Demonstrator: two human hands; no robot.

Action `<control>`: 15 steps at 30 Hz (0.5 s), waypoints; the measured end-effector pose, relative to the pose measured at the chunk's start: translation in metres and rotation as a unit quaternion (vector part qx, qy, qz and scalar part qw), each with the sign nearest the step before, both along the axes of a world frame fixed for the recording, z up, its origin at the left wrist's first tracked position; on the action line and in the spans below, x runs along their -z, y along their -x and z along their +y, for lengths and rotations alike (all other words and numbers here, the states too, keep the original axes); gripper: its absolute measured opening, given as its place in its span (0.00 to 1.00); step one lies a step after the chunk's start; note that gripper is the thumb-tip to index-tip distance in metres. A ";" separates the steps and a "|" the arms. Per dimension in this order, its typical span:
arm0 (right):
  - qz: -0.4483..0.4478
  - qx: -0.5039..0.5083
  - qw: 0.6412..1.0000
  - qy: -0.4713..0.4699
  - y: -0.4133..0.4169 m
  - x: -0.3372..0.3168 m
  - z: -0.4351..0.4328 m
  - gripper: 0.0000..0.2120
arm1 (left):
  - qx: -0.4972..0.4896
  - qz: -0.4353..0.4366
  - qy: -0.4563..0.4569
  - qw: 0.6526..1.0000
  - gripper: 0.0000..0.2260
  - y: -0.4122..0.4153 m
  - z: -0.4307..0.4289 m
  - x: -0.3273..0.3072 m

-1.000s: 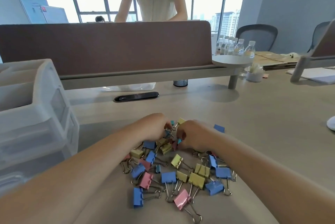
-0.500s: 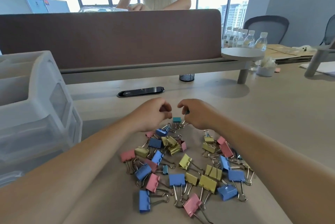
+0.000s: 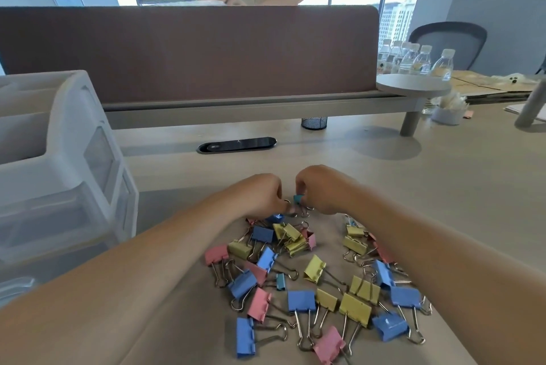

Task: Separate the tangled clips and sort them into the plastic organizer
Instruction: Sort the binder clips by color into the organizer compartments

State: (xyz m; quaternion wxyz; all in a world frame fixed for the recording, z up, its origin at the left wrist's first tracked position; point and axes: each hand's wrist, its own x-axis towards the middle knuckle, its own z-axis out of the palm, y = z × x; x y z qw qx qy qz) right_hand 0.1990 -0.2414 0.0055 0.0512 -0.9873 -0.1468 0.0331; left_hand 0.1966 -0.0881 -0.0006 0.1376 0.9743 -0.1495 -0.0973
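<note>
A pile of binder clips (image 3: 313, 282) in blue, yellow and pink lies on the desk between my forearms. At the pile's far edge my right hand (image 3: 322, 190) pinches a small teal clip (image 3: 298, 198) by its body. My left hand (image 3: 263, 196) is curled beside it, fingertips on wire handles that link to the teal clip and a blue clip (image 3: 276, 218) under the hand. What my left fingers hold is partly hidden. The translucent plastic organizer (image 3: 59, 163) with drawers stands at the left.
A brown partition (image 3: 189, 51) runs across the desk's back, with a black cable slot (image 3: 236, 144) and a mesh cup (image 3: 314, 122) before it. Water bottles (image 3: 419, 62) and a round shelf (image 3: 413, 85) sit at the back right. A person stands beyond the partition.
Both hands have lifted slightly off the pile's far edge and drawn together around the small teal clip. The view has tilted down, so the pile sits lower and larger.
</note>
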 end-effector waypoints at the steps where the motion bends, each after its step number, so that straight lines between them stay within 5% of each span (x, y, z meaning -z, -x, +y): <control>1: -0.002 0.005 1.000 -0.017 0.001 -0.001 -0.002 0.09 | 0.005 0.002 -0.005 1.000 0.21 0.000 0.000 0.000; 4: -0.014 0.019 0.997 -0.070 0.002 -0.003 -0.008 0.04 | 0.011 0.020 0.001 1.000 0.15 0.001 -0.002 0.000; 12: 0.008 0.018 0.984 -0.175 0.010 -0.010 -0.026 0.14 | 0.026 -0.008 -0.035 0.999 0.06 0.011 -0.008 -0.005; 15: 0.020 0.029 0.984 -0.176 0.014 -0.011 -0.031 0.16 | 0.047 0.010 -0.021 0.999 0.17 0.017 -0.008 -0.010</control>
